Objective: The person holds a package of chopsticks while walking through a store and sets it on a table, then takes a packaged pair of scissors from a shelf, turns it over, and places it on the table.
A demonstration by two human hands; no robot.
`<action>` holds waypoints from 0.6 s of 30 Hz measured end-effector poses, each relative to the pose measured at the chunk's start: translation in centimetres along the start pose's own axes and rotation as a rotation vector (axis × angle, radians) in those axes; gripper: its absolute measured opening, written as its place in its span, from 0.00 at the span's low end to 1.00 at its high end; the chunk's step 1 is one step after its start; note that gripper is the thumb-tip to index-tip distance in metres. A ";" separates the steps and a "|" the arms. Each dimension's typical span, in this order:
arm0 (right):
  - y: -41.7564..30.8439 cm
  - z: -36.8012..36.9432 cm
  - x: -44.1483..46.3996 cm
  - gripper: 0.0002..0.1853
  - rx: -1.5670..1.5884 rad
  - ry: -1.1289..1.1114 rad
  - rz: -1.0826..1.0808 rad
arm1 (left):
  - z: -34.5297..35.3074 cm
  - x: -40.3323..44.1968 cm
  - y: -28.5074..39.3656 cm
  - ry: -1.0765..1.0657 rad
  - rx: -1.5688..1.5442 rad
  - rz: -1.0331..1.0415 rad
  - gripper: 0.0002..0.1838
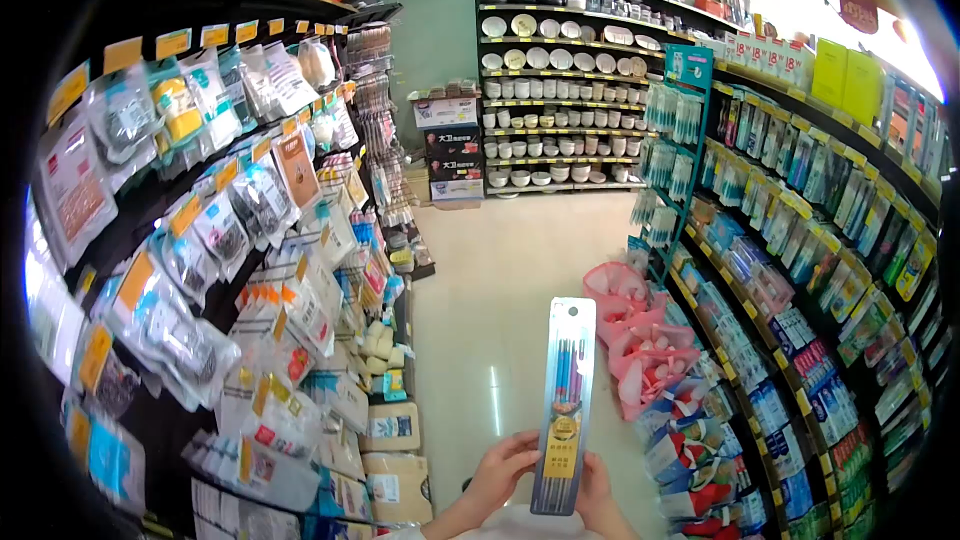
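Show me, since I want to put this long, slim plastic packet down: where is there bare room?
Beyond the packet, the glossy cream floor is bare between flat tan packages left, puffy pink bundles right and, at the far end, black shelves of white bowls. Crowded: both sides, with clear plastic pouches hanging left and blue-and-white boxes packed right.

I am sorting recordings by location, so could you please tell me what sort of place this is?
Most likely a household-goods shop: on the left, plastic packs hang beneath orange tags, and rows of pale plates and bowls stand at the back.
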State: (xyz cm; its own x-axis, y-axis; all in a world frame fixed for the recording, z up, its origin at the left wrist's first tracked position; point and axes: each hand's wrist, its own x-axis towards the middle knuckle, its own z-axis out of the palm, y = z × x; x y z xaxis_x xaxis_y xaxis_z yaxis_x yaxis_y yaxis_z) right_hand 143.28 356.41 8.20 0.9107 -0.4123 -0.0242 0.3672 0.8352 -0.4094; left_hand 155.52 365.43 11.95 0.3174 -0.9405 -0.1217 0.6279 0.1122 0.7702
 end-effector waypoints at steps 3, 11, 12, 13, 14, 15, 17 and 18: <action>0.8 1.3 6.0 0.26 -0.040 0.025 0.017 | -2.8 2.8 4.4 0.085 0.054 0.063 0.17; 3.1 1.6 18.5 0.30 -0.111 -0.060 0.147 | -10.5 7.4 10.8 0.216 0.001 0.139 0.17; 3.2 1.8 19.8 0.30 -0.105 -0.052 0.172 | -11.4 7.8 11.4 0.244 -0.001 0.158 0.17; 3.3 1.8 21.1 0.31 -0.084 -0.090 0.229 | -12.2 8.3 11.8 0.269 -0.014 0.157 0.17; 3.4 1.8 22.4 0.32 -0.064 -0.129 0.286 | -13.0 8.7 12.1 0.284 -0.018 0.174 0.17; 3.5 1.8 23.7 0.32 -0.063 -0.124 0.314 | -13.6 9.2 12.5 0.298 -0.022 0.192 0.17; 3.6 1.7 26.8 0.33 -0.036 -0.179 0.375 | -14.8 10.5 13.3 0.356 -0.042 0.208 0.17; 3.4 1.8 28.2 0.33 -0.037 -0.182 0.394 | -15.4 11.1 13.8 0.380 -0.021 0.230 0.17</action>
State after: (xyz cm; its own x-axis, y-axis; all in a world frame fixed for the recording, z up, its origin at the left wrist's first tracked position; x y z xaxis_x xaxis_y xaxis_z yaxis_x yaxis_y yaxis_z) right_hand 170.55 348.31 7.79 0.9996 0.0086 -0.0253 -0.0187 0.9009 -0.4335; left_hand 178.62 361.43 11.56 0.6869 -0.7058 -0.1732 0.5235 0.3153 0.7915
